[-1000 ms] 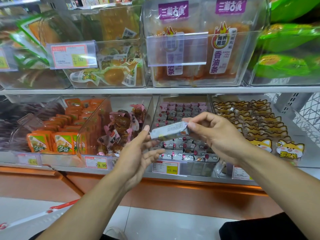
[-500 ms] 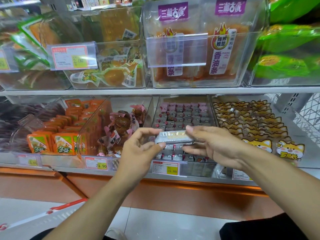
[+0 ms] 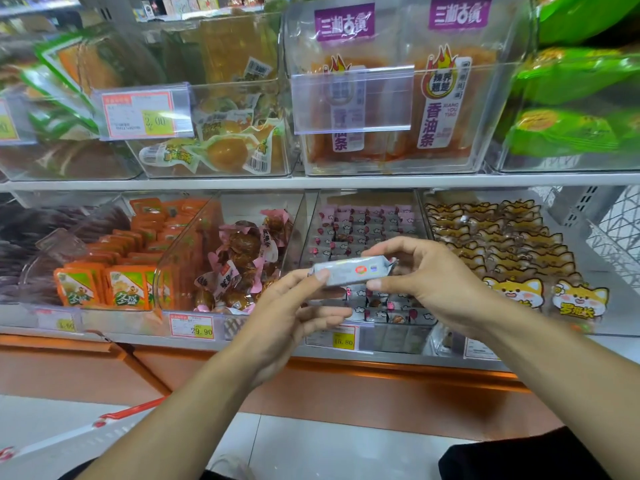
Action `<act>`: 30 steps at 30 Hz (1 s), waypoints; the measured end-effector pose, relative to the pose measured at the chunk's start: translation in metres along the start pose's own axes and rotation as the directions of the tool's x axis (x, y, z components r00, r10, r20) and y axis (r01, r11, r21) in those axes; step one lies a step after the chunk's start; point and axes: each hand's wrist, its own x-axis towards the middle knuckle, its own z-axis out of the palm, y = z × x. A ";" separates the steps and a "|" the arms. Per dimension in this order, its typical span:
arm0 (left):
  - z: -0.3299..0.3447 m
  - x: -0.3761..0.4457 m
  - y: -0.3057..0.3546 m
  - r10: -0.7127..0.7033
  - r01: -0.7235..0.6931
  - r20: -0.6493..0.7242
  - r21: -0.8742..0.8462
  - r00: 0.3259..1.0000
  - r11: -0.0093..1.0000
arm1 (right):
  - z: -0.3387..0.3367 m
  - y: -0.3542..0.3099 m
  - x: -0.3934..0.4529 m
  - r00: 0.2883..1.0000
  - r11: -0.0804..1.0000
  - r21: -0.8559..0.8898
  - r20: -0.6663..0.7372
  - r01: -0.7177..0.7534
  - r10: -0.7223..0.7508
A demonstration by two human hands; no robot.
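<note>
A silver packet (image 3: 353,270) is held level in the air before a shop shelf (image 3: 311,183), just above the front of a clear bin (image 3: 367,195). Its left end is pinched by the left hand (image 3: 287,317) between thumb and forefinger. Its right end is gripped by the right hand (image 3: 433,282), thumb beneath and fingers over the top. The printed face is turned upward, probably so that the label can be read, or so that the packet can be squared before it is laid in a row.

In the bin behind, small grey and pink sweets (image 3: 363,223) are stacked in tidy rows. Beside it on the left, brown snacks (image 3: 242,258) in pink wrappers are heaped loosely. Further left, orange sachets (image 3: 138,244) are stood upright. On the right, fox-faced packs (image 3: 502,244) are laid overlapping. Above, red strips (image 3: 446,105) are kept in a tall box.
</note>
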 end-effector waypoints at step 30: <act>0.007 0.019 -0.031 0.416 -0.283 0.190 0.943 0.890 0.176 | 0.020 0.009 0.088 0.817 0.961 -0.248 -0.525 0.122 -0.239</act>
